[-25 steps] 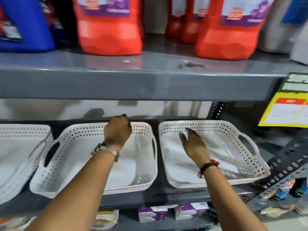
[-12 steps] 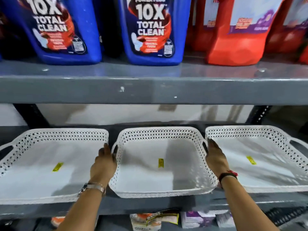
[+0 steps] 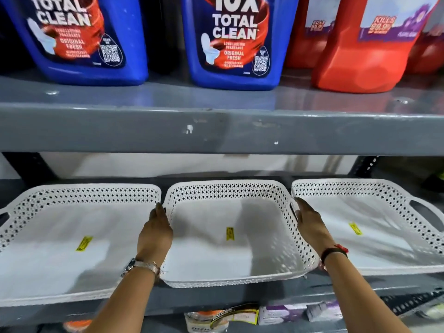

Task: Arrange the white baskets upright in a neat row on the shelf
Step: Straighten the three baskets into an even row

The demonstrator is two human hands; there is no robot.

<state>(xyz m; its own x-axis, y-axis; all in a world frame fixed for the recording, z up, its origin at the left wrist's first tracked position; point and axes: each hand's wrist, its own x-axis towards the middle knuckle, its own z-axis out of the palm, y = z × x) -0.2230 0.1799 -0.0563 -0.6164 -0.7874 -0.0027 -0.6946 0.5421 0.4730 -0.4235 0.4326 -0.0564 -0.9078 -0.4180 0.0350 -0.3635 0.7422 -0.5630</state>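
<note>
Three white perforated baskets stand upright side by side on the grey shelf (image 3: 240,296): the left basket (image 3: 60,260), the middle basket (image 3: 216,258) and the right basket (image 3: 384,236). Each has a small yellow sticker on its floor. My left hand (image 3: 155,233) presses flat against the middle basket's left wall, in the gap to the left basket. My right hand (image 3: 310,224) lies against its right wall by the handle slot. Both hands clasp the middle basket between them.
The upper shelf (image 3: 216,131) hangs low over the baskets and carries blue cleaner jugs (image 3: 230,44) and red jugs (image 3: 365,49). Small boxes and packets (image 3: 276,316) lie on the level below. A perforated upright post (image 3: 365,164) stands at the back right.
A second ago my hands rested inside two baskets further right. The view then shifted left, and my hands now sit on the outer sides of the middle basket, a little further in.
</note>
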